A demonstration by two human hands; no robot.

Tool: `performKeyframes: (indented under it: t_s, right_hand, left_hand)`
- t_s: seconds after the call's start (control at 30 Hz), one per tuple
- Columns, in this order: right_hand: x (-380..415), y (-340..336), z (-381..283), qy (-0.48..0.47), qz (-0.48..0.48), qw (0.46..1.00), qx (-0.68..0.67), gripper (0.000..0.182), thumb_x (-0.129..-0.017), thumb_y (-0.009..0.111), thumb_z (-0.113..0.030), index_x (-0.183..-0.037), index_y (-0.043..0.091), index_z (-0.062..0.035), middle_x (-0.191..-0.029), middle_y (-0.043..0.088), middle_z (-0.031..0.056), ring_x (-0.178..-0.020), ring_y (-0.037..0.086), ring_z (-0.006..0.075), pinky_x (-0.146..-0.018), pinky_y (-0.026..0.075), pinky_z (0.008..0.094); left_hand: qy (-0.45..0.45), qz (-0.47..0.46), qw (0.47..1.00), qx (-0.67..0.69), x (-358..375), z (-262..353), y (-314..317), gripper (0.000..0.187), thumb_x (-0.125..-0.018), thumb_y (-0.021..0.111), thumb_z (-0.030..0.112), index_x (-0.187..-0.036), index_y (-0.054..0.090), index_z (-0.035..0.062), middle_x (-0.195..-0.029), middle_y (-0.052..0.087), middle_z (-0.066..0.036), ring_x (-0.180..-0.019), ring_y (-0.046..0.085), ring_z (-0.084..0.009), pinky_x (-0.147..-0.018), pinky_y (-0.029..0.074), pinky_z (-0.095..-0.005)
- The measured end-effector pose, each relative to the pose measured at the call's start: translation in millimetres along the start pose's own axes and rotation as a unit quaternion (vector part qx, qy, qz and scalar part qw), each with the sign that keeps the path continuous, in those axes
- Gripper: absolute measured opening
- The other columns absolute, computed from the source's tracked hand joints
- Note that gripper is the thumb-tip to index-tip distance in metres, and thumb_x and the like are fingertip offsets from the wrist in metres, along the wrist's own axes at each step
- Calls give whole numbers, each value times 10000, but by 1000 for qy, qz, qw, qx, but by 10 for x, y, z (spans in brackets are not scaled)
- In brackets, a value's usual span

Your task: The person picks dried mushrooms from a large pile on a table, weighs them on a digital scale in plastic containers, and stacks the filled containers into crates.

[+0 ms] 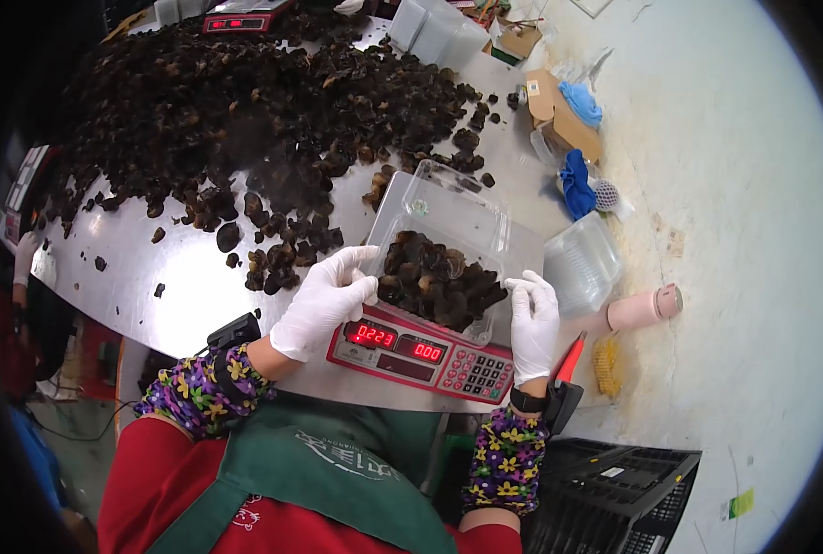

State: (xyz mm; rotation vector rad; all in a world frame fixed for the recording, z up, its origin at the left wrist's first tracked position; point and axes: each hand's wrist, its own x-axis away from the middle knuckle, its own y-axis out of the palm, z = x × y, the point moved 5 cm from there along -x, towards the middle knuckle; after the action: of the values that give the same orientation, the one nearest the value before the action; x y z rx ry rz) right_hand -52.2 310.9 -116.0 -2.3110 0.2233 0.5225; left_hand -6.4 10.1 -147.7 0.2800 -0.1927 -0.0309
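A clear plastic box (485, 198) with its lid folded open rests on the red-framed scale (420, 355), whose display reads 0.223 and 0.00. Dark, curled fungus pieces (439, 277) fill the box. My left hand (328, 305), in a white glove, pinches the box's left rim between thumb and fingers. On the opposite side, my right hand (533, 323), also gloved, has its fingers closed at the right rim. A large heap of the same dark pieces (245, 111) covers the metal table (171, 268) beyond my hands.
Stacked clear boxes (582, 263), a pink bottle (645, 308), a yellow brush (606, 366) and a red-handled tool (573, 357) lie at the right. A cardboard box (559, 115) stands farther back. Another person's gloved hand (25, 254) is at far left. Black crates (614, 489) stand below.
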Motion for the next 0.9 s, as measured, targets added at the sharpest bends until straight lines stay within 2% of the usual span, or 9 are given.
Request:
performKeyframes:
  t_s: [0.07,0.1,0.2,0.23,0.37,0.6,0.7,0.77,0.9]
  right_hand:
    - [-98,73,126,67,-22,996,-58,228,-959,632,-131,-1162,713,-66,-1219,645,143,-1090,625,272,-983,478,389]
    - [-132,148,188,124,-41,987,-98,363,-979,629,-147,-1325,611,-39,-1182,664,131,-999,652,218,-906,518,341]
    - [-303,349,213,140,-60,971,-185,469,-1007,610,-172,-1427,502,8,-1159,679,127,-948,651,171,-870,526,304]
    - [-362,395,187,182,-87,953,-226,560,-1027,589,-188,-1498,391,43,-1148,685,135,-943,654,156,-832,530,284]
    - [-450,558,26,201,-63,933,-293,600,-1048,556,-198,-1542,308,37,-1170,664,129,-945,654,156,-808,529,283]
    - [-353,522,-17,344,38,802,-486,549,-1069,472,-427,-1470,481,-51,-1171,671,59,-906,580,134,-821,469,274]
    - [-358,424,-45,275,11,814,-512,594,-1078,365,-505,-1400,553,-43,-1279,649,51,-1081,555,132,-897,445,304]
    - [-349,370,25,316,-8,759,-570,623,-1081,312,-534,-1330,627,-57,-1298,642,54,-1125,550,154,-1006,418,337]
    - [-239,159,43,242,-24,846,-475,588,-1070,356,-559,-1149,709,-95,-1328,631,28,-1198,526,168,-1071,345,384]
  left_hand:
    - [-20,-7,1000,0,-6,-20,-7,467,-964,582,58,-1419,496,-4,-825,613,-27,-608,515,-51,-548,431,-205]
    - [-25,-12,1000,0,-7,-17,-8,463,-965,578,56,-1418,497,4,-834,602,-30,-616,512,-55,-551,432,-210]
    - [-26,-19,999,3,-11,-2,-2,465,-966,573,53,-1421,491,0,-844,597,-34,-625,512,-55,-551,431,-209]
    - [-24,-18,1000,5,-15,-11,-9,465,-966,573,53,-1421,491,0,-844,597,-34,-625,512,-55,-551,431,-209]
    - [-25,-19,999,10,-33,-13,14,463,-968,569,57,-1419,486,-7,-849,596,-39,-629,515,-58,-555,441,-204]
    - [-8,20,999,43,-56,-95,22,430,-973,569,61,-1390,499,-20,-813,632,-24,-613,594,-72,-550,486,-200]
    - [-16,44,997,64,-30,-95,49,417,-980,564,61,-1382,499,-28,-810,634,-24,-621,602,-73,-554,495,-200]
    - [-36,40,997,62,-29,-83,55,404,-986,556,57,-1378,501,-26,-805,634,-27,-626,608,-76,-558,503,-204]
    - [-38,45,996,62,11,-76,110,394,-987,556,50,-1372,507,-15,-806,629,-25,-627,609,-79,-559,506,-207]
